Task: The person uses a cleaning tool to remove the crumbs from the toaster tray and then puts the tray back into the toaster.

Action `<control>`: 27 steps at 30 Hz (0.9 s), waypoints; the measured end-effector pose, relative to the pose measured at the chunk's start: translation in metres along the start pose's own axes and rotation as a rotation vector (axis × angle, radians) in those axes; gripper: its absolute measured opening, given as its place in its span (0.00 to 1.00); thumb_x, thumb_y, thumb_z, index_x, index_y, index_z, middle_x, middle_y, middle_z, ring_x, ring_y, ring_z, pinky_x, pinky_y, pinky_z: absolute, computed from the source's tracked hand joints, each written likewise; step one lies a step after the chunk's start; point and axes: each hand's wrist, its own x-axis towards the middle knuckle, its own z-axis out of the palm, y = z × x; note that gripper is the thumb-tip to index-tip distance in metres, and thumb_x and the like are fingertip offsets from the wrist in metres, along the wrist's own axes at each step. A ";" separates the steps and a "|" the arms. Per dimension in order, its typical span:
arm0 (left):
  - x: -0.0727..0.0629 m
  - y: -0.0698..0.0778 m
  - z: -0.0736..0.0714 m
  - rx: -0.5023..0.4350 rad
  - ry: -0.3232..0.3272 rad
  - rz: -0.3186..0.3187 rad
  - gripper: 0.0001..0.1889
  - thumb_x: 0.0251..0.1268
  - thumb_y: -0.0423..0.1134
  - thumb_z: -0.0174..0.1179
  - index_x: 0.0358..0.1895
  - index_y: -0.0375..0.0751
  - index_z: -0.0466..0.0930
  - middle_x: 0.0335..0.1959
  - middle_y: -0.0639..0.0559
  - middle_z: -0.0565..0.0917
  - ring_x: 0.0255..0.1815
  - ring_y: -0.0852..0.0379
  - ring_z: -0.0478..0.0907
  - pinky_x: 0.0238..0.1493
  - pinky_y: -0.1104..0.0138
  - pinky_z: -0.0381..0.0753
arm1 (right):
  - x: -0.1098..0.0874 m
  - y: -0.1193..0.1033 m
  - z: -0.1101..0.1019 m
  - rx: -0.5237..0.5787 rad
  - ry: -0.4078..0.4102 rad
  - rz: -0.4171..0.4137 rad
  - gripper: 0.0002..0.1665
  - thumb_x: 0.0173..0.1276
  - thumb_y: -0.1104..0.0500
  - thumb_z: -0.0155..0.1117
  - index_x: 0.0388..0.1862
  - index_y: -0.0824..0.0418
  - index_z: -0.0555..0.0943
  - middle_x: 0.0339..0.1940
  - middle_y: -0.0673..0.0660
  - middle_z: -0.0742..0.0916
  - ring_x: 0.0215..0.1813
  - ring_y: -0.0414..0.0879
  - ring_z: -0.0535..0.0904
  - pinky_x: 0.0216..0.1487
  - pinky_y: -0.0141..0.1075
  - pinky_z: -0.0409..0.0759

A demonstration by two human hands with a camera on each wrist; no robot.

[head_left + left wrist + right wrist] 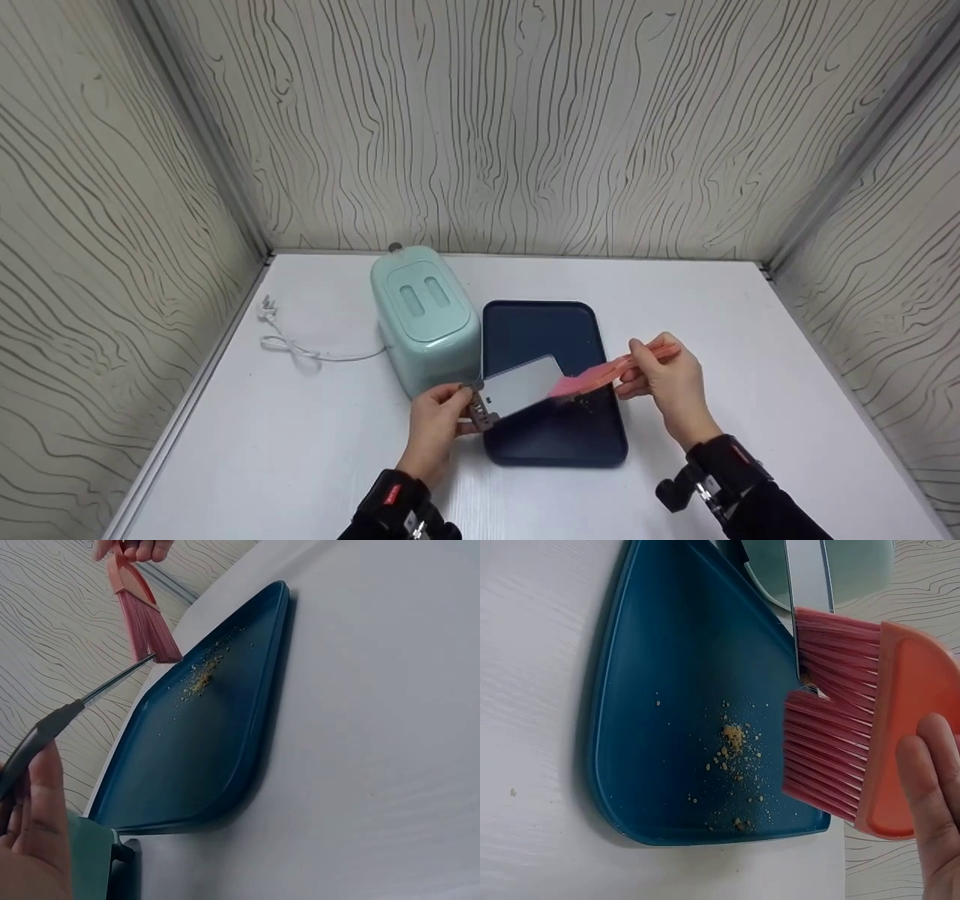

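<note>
My left hand (437,427) pinches a flat metal crumb tray (521,386) by its grey slotted end. The crumb tray slants over a dark blue tray (536,330) on the table. Gripped in my right hand (671,386) is an orange hand brush (922,709) with pink bristles (832,757). Those bristles touch the far end of the crumb tray, and its edge parts them in the right wrist view. Beneath, a small heap of tan crumbs (733,736) lies scattered in the blue tray.
Left of the blue tray stands a mint-green toaster (427,322) with two slots on top. Its white cord (322,356) runs left to a plug (266,307). Wood-grain patterned panels (510,127) enclose the white table (712,307) at the back and sides.
</note>
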 end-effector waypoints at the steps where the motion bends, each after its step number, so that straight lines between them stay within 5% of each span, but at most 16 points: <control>1: 0.000 0.000 0.000 -0.002 0.002 -0.004 0.12 0.69 0.32 0.60 0.47 0.25 0.82 0.32 0.45 0.83 0.31 0.54 0.84 0.33 0.62 0.90 | 0.000 0.000 -0.001 -0.004 -0.001 0.004 0.17 0.76 0.56 0.64 0.34 0.65 0.69 0.19 0.61 0.86 0.18 0.53 0.86 0.26 0.50 0.88; 27: 0.001 0.002 -0.001 -0.008 0.031 -0.013 0.11 0.68 0.33 0.61 0.45 0.25 0.83 0.29 0.48 0.83 0.25 0.56 0.84 0.30 0.62 0.89 | 0.000 -0.005 -0.006 -0.022 -0.007 -0.018 0.17 0.76 0.56 0.64 0.35 0.66 0.70 0.19 0.62 0.86 0.18 0.54 0.86 0.25 0.49 0.88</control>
